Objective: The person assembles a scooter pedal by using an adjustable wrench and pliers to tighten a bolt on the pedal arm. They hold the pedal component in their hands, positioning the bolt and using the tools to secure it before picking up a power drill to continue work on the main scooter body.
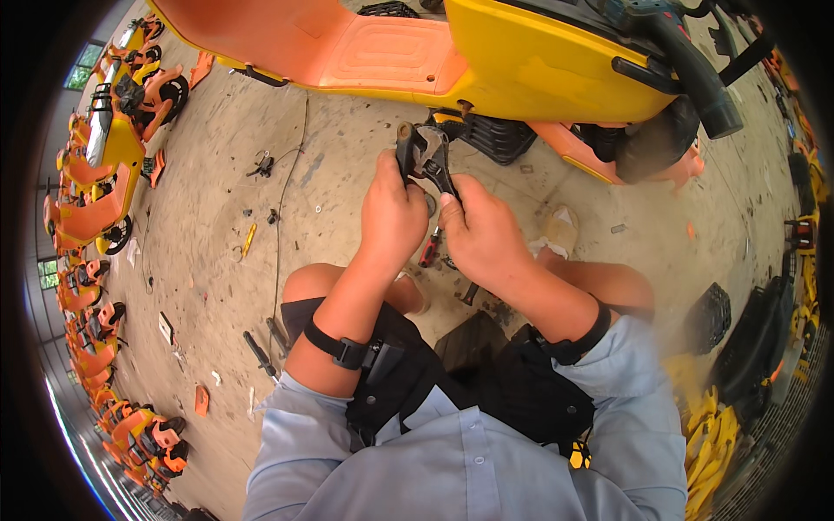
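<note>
My left hand [391,213] is closed around a dark bar-like part [405,146] whose rounded end sticks up past the fingers. My right hand [476,227] grips the handle of an adjustable wrench [440,165]. The wrench's jaws lie against the dark part; whether they clamp it cannot be made out. Just beyond both hands stands a yellow and orange scooter [539,65], its black ridged footrest or pedal-like piece [499,137] low on the near side. A red and black screwdriver [430,247] lies on the floor below my hands.
Small hardware and a yellow-handled tool [249,239] lie on the concrete floor to the left. More scooters [104,191] line the left side. Black panels [754,347] and yellow parts [712,451] are piled at right. A power tool [638,13] rests on the scooter.
</note>
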`<state>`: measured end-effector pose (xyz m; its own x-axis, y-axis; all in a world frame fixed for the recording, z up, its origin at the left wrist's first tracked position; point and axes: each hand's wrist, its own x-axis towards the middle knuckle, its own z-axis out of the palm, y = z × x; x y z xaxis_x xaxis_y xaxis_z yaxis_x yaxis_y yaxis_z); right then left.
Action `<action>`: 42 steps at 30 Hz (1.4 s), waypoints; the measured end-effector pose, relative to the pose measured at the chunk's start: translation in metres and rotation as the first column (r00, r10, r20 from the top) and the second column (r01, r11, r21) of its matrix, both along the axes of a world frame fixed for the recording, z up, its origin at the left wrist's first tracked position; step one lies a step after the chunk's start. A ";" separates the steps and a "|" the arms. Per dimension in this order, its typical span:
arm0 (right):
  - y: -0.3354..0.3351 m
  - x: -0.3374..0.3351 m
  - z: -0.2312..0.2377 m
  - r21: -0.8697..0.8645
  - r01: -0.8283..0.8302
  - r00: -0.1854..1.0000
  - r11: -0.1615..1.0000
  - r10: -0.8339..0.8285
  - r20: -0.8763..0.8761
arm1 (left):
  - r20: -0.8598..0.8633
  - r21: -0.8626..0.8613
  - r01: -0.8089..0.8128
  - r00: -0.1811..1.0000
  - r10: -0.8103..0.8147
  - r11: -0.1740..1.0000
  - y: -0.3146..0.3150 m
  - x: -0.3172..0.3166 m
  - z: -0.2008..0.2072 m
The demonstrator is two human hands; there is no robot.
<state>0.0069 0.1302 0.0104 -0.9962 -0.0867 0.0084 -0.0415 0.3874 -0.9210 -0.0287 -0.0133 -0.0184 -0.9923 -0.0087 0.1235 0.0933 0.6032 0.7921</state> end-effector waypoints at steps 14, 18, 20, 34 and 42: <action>-0.013 0.000 -0.033 -0.278 0.084 0.956 0.957 0.001 0.293 | 0.026 -0.155 0.019 1.000 -0.015 0.988 0.009 0.003 0.007; 0.001 -0.007 -0.001 -0.347 0.150 0.881 0.926 0.034 0.471 | 0.050 -0.228 0.031 0.999 -0.020 0.973 0.000 0.003 0.011; 0.017 -0.017 0.001 -0.188 0.020 0.914 0.982 0.058 0.402 | -0.020 -0.312 0.066 0.997 -0.076 0.948 -0.008 0.001 0.009; 0.059 -0.034 -0.004 0.434 -0.236 0.972 0.870 0.221 0.086 | -0.045 -0.384 0.111 0.989 -0.139 0.916 -0.009 0.003 0.018; 0.055 -0.030 -0.010 0.723 0.068 0.960 0.688 0.153 -0.236 | 0.139 -0.373 0.118 0.988 -0.070 0.920 -0.015 0.002 0.015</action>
<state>-0.0233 0.1847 0.0008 -0.9595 -0.2185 0.1779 -0.2652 0.9135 -0.3086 -0.0269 -0.0287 -0.0038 -0.9938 0.1088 -0.0213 0.0823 0.8534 0.5147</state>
